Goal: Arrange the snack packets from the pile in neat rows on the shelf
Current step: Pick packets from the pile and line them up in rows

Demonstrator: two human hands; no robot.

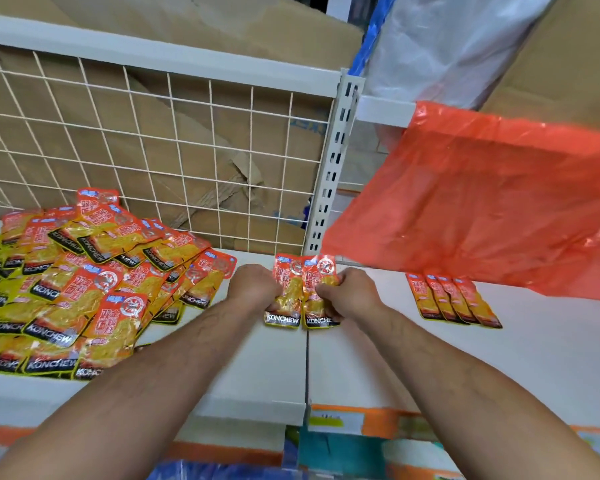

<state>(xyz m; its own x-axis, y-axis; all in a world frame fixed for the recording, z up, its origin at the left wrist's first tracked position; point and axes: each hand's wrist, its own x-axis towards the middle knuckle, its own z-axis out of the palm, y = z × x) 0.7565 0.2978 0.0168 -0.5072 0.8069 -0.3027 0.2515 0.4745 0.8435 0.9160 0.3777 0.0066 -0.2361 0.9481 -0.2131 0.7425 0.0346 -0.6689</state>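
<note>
1. Our left hand [253,285] is curled shut, its fingers pinching the left edge of one snack packet [284,289].
2. Our right hand [347,292] is curled the same way, gripping the right edge of a second packet [321,282].
3. We count two packets between the hands. They lie side by side and touching, with their black KONCHEW ends towards us, over the seam of the white shelf [361,362]. We cannot tell whether more are stacked beneath them.
4. Left of the left hand, close by, lies the pile [84,282]. It is a loose heap of overlapping orange-and-yellow packets, too many for us to count.
5. Right of the right hand, well apart from it, a row [454,301] of four packets lies flat on the shelf, each overlapping the next.
6. Above that row hangs one orange plastic bag [482,202].
7. Beyond both hands stands a white wire mesh [153,140], with cardboard [205,29] behind it.
</note>
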